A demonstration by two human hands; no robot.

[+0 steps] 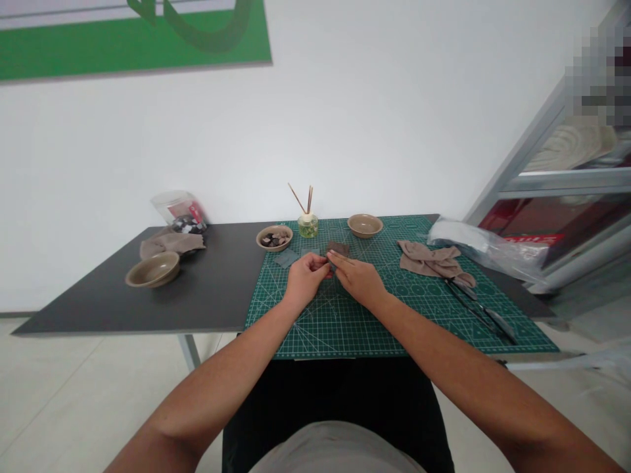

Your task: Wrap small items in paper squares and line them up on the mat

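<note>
My left hand (308, 276) is over the green cutting mat (374, 328), its thumb and fingers closed in a pinch. Meeting it fingertip to fingertip is my right hand (359, 277), with fairly straight fingers pressed together. Something small and dark seems to be between them, but the fingers hide it. Just beyond the hands lies a brown flat piece (338, 248), perhaps cloth. A grey-blue flat piece (286, 258) rests left of it. Behind that, a small bowl (260, 244) contains dark and brownish bits.
Along the mat's back edge stand a reed diffuser (308, 226) and another bowl (365, 226). At right are a crumpled brown cloth (434, 259), black-handled tools (480, 312) and a plastic bag (493, 249). A third bowl (154, 270), a cloth (170, 243) and a clear tub (177, 209) sit left.
</note>
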